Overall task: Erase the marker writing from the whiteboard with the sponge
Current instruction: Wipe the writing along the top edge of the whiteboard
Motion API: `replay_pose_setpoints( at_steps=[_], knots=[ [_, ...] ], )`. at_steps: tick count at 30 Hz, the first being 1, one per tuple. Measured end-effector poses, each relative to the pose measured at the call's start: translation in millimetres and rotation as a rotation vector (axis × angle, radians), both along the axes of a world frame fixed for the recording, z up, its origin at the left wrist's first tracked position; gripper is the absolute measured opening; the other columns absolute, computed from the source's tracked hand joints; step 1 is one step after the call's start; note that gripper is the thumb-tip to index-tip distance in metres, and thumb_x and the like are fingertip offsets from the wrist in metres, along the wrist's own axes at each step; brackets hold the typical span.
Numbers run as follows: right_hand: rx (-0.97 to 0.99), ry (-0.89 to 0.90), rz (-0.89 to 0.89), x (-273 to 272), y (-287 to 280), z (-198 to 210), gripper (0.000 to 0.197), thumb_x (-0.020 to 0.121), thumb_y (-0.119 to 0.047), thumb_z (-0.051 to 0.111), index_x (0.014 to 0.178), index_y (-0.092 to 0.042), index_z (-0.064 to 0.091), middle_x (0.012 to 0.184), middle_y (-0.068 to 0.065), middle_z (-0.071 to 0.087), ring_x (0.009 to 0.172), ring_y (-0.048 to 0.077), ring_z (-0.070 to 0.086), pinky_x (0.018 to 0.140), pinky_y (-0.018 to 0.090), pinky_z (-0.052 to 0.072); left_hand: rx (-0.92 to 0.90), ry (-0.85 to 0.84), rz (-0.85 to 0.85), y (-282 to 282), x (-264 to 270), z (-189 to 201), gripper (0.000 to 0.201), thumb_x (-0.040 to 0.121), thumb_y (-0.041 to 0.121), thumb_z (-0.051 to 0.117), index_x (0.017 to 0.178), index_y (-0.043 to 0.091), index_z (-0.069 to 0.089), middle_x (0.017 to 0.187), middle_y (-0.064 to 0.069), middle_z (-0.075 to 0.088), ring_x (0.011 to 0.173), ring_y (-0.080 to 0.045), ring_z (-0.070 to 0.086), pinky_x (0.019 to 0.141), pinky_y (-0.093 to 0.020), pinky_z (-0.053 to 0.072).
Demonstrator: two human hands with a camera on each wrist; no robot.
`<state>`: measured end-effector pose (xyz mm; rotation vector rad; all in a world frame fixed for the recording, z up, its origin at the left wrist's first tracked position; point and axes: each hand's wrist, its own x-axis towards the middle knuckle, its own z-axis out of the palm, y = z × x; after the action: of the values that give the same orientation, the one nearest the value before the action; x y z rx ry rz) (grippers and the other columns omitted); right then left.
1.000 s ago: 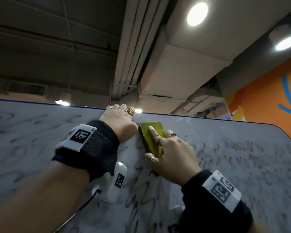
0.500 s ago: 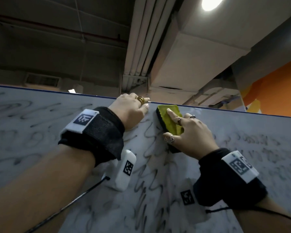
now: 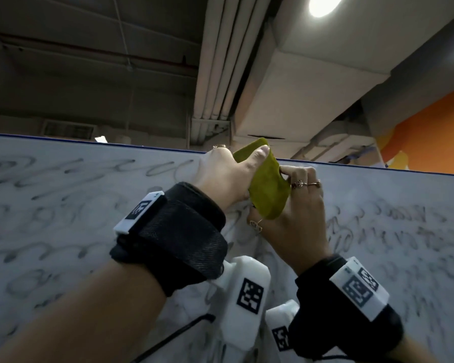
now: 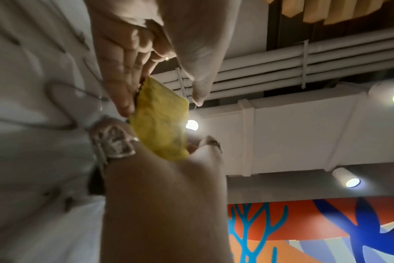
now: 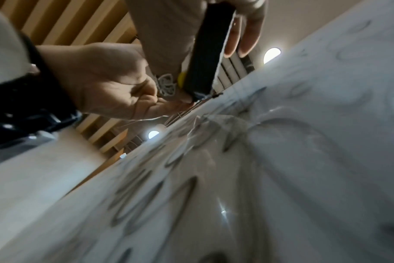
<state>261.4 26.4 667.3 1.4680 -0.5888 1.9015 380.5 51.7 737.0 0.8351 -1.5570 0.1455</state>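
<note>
The yellow-green sponge [image 3: 269, 189] is tilted off the whiteboard [image 3: 63, 218], just below the board's top edge. My left hand [image 3: 247, 163] pinches its upper end, thumb on the front face and fingers behind. My right hand [image 3: 294, 205] grips it from the right and below, fingertips on its right edge and thumb under its lower end. In the left wrist view the sponge [image 4: 162, 122] sits between my fingers [image 4: 124, 92] and thumb. The right wrist view shows its dark underside [image 5: 207, 53]. Grey smeared marker scribbles [image 3: 378, 231] cover the board.
A blue trim [image 3: 116, 144] runs along the board's top edge. Above it are ceiling ducts [image 3: 226, 74] and a round lamp [image 3: 323, 3]. An orange painted wall [image 3: 430, 132] stands at the right. White wrist-camera housings [image 3: 247, 297] hang below both wrists.
The right hand pressed the sponge flat on the board and slid it right. Now the sponge is lifted off and tilted. The left hand has left the board's top edge and taken hold of it.
</note>
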Motion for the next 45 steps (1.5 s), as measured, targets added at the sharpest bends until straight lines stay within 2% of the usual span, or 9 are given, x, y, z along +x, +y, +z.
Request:
replay_pose_setpoints(
  at_steps=[5, 11, 16, 21, 25, 30, 33, 41, 45],
  knots=[
    [0.082, 0.201, 0.245, 1.2, 2.1, -1.1, 0.067, 0.066, -0.013, 0.079, 0.124, -0.007, 0.046, 0.111, -0.003, 0.039, 0.096, 0.001, 0.039, 0.084, 0.004, 0.037, -0.036, 0.014, 0.139, 20.2, -6.5, -2.7, 0.072, 0.075, 0.073, 0.055, 0.107, 0.008, 0.056, 0.100, -0.002, 0.053, 0.094, -0.019, 0.057, 0.082, -0.034, 0.051],
    [0.355, 0.410, 0.597, -10.6, 19.6, 4.1, 0.065, 0.081, -0.010, 0.066, 0.138, -0.017, 0.037, 0.112, -0.010, 0.045, 0.092, 0.007, 0.055, 0.081, 0.026, 0.052, -0.164, -0.032, 0.297, 36.0, 7.5, 0.5, 0.049, 0.091, 0.045, 0.055, 0.121, 0.005, 0.053, 0.104, -0.002, 0.050, 0.095, -0.019, 0.052, 0.082, -0.030, 0.047],
    [0.465, 0.397, 0.800, -3.5, 33.2, 8.0, 0.046, 0.089, 0.005, 0.051, 0.128, -0.019, 0.045, 0.115, 0.000, 0.053, 0.092, 0.006, 0.059, 0.083, 0.024, 0.052, -0.086, -0.103, 0.299, 41.8, 6.9, -8.1, 0.059, 0.082, 0.063, 0.053, 0.108, 0.010, 0.049, 0.107, -0.002, 0.036, 0.095, -0.016, 0.045, 0.082, -0.027, 0.042],
    [0.543, 0.463, 1.063, -10.5, 35.0, 15.6, 0.053, 0.068, 0.006, 0.044, 0.115, -0.017, 0.055, 0.111, 0.001, 0.058, 0.094, 0.009, 0.060, 0.082, 0.020, 0.049, -0.051, -0.181, 0.317, 44.6, 19.9, -5.7, 0.056, 0.088, 0.055, 0.052, 0.114, 0.005, 0.052, 0.117, -0.005, 0.038, 0.099, -0.015, 0.044, 0.082, -0.026, 0.037],
    [0.388, 0.330, 0.650, -16.0, 25.4, 41.5, 0.053, 0.072, 0.022, 0.034, 0.097, -0.014, 0.063, 0.101, 0.004, 0.059, 0.092, 0.018, 0.056, 0.083, 0.023, 0.045, -0.245, -0.297, 0.564, 46.4, 40.1, -1.9, 0.072, 0.089, 0.053, 0.051, 0.144, 0.010, 0.034, 0.127, -0.010, 0.038, 0.116, -0.026, 0.039, 0.096, -0.035, 0.033],
    [0.354, 0.317, -0.087, -16.9, 8.1, 87.3, 0.057, 0.075, 0.011, 0.040, 0.128, -0.003, 0.053, 0.132, 0.009, 0.049, 0.124, 0.023, 0.042, 0.097, 0.015, 0.026, -0.298, -0.539, 0.904, 40.2, 51.7, -9.4, 0.072, 0.092, 0.052, 0.046, 0.151, 0.019, 0.019, 0.133, -0.006, 0.033, 0.120, -0.027, 0.033, 0.100, -0.038, 0.032],
    [0.541, 0.356, -0.089, -7.6, 2.1, 102.7, 0.054, 0.080, 0.005, 0.039, 0.128, -0.013, 0.055, 0.135, 0.008, 0.052, 0.128, 0.024, 0.042, 0.108, 0.025, 0.030, -0.263, -0.675, 0.911, 27.3, 40.6, -21.0, 0.063, 0.095, 0.049, 0.042, 0.150, 0.027, 0.021, 0.137, -0.007, 0.030, 0.121, -0.026, 0.032, 0.101, -0.038, 0.032],
    [0.663, 0.301, -0.159, 4.5, -6.3, 104.1, 0.032, 0.092, -0.012, 0.036, 0.109, -0.010, 0.062, 0.124, 0.011, 0.058, 0.113, 0.032, 0.049, 0.094, 0.034, 0.036, -0.244, -0.835, 1.013, 13.8, 48.4, -23.8, 0.054, 0.100, 0.045, 0.032, 0.148, 0.043, 0.009, 0.150, -0.009, 0.014, 0.127, -0.033, 0.027, 0.102, -0.044, 0.029],
    [0.671, 0.263, -0.125, 4.2, -3.8, 101.2, 0.028, 0.092, -0.009, 0.032, 0.081, -0.011, 0.058, 0.113, 0.013, 0.059, 0.099, 0.031, 0.047, 0.084, 0.033, 0.029, -0.321, -0.743, 0.948, 28.6, 96.2, -27.5, 0.056, 0.091, 0.038, 0.055, 0.143, 0.043, 0.033, 0.134, -0.015, 0.042, 0.109, -0.038, 0.048, 0.089, -0.049, 0.041]
  ],
)
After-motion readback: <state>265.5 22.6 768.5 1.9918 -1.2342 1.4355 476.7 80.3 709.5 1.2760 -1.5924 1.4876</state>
